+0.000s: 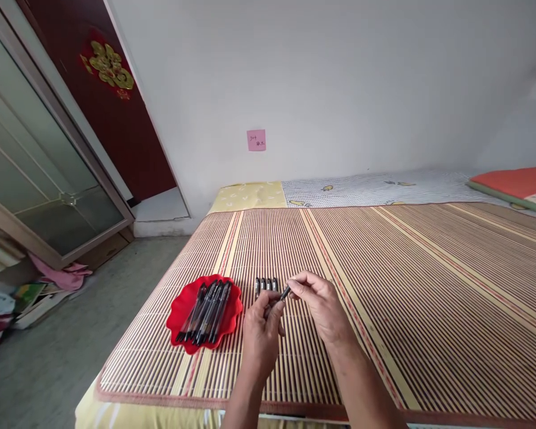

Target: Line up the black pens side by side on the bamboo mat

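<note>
My left hand [264,322] is closed round a black pen [286,292], whose body is mostly hidden by the fingers. At the pen's upper right end, my right hand [319,301] pinches it between thumb and fingertips. Just beyond the left hand, several black pens [263,284] lie side by side on the striped mat, their lower parts hidden by that hand. To the left stands a red scalloped plate [178,305] with a pile of clear-barrelled pens [208,313] with black ends on it.
A bamboo mat [411,298] covers the bed, with patterned cloth [361,189] along the wall side. An orange and green folded item [518,182] lies at the far right. A pink note [256,140] is on the wall. Beyond the bed's left edge is grey floor [102,310].
</note>
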`<state>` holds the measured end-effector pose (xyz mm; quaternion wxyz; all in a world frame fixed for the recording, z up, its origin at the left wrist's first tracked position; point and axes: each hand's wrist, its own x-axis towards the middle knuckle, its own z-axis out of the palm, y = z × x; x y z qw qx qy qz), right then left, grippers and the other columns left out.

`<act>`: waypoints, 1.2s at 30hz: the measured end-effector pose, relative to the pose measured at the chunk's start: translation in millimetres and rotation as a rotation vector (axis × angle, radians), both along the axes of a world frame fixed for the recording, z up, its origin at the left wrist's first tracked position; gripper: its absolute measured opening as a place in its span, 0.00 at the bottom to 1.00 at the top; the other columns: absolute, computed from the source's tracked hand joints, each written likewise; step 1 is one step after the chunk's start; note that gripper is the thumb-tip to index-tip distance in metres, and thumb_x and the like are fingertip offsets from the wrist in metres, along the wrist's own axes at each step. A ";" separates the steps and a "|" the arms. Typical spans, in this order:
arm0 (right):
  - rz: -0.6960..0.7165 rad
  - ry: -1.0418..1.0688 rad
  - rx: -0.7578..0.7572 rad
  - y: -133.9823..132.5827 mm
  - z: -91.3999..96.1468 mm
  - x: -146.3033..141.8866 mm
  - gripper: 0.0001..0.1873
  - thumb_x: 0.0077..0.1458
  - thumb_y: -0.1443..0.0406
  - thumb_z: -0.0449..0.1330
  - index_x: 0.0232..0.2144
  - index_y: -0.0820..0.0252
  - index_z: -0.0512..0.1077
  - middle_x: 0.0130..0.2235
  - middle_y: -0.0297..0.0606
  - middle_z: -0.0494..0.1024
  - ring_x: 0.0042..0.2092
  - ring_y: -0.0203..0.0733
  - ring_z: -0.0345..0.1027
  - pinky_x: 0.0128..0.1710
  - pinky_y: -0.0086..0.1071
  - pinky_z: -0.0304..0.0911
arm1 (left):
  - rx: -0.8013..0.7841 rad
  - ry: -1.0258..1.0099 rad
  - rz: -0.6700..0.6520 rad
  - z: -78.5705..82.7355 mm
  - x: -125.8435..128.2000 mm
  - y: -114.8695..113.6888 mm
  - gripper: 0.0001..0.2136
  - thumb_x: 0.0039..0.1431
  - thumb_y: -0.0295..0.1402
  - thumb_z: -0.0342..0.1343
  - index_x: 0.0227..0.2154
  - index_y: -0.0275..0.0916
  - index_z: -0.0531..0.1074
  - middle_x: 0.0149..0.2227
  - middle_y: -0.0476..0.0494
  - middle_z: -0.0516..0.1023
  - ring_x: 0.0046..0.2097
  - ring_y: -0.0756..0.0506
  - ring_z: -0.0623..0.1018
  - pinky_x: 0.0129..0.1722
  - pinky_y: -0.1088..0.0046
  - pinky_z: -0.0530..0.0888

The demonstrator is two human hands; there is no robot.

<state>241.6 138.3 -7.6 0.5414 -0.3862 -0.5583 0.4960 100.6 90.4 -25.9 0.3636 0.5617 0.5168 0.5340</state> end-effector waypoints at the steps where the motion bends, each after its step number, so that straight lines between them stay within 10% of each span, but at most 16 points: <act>1: 0.008 0.003 -0.004 0.4 -0.6 0.8 0.15 0.57 0.53 0.66 0.29 0.58 0.76 0.30 0.32 0.74 0.34 0.38 0.68 0.39 0.33 0.64 | -0.023 -0.039 -0.037 1.0 -1.4 0.8 0.10 0.66 0.40 0.54 0.38 0.39 0.73 0.20 0.55 0.65 0.22 0.52 0.67 0.23 0.77 0.63; 10: 0.183 0.093 0.018 -3.5 8.3 1.1 0.13 0.58 0.55 0.65 0.31 0.59 0.76 0.29 0.34 0.75 0.31 0.37 0.69 0.35 0.33 0.65 | -0.214 -0.459 -0.383 -0.9 -12.8 1.9 0.17 0.67 0.47 0.54 0.34 0.36 0.72 0.19 0.56 0.62 0.19 0.56 0.56 0.19 0.80 0.52; 16: 0.159 0.008 -0.014 -3.1 5.6 1.8 0.13 0.60 0.54 0.64 0.37 0.59 0.79 0.33 0.35 0.77 0.35 0.37 0.71 0.39 0.33 0.66 | -0.174 -0.478 -0.235 -0.6 -1.0 3.0 0.20 0.53 0.45 0.69 0.34 0.40 0.66 0.25 0.57 0.69 0.20 0.58 0.61 0.19 0.83 0.56; 22: 0.323 0.099 -0.091 -1.1 1.6 8.7 0.13 0.62 0.55 0.63 0.41 0.58 0.79 0.32 0.34 0.75 0.32 0.35 0.66 0.35 0.31 0.63 | -0.317 -0.597 -0.431 -3.8 -0.9 2.1 0.21 0.63 0.51 0.57 0.32 0.35 0.69 0.23 0.50 0.71 0.21 0.55 0.67 0.20 0.80 0.61; 28: 0.286 0.086 -0.097 1.8 -5.0 9.5 0.13 0.61 0.55 0.63 0.41 0.57 0.79 0.39 0.37 0.78 0.36 0.35 0.67 0.39 0.31 0.63 | -0.240 -0.616 -0.244 -8.3 0.7 4.6 0.20 0.52 0.43 0.71 0.30 0.39 0.64 0.22 0.59 0.65 0.19 0.58 0.61 0.18 0.82 0.54; 36: 0.314 0.140 -0.145 2.3 -7.7 7.0 0.14 0.60 0.54 0.64 0.40 0.59 0.79 0.34 0.35 0.75 0.32 0.34 0.63 0.34 0.29 0.59 | -0.330 -0.688 -0.339 -6.6 1.7 4.9 0.20 0.56 0.48 0.66 0.35 0.37 0.66 0.24 0.56 0.68 0.19 0.57 0.63 0.17 0.82 0.55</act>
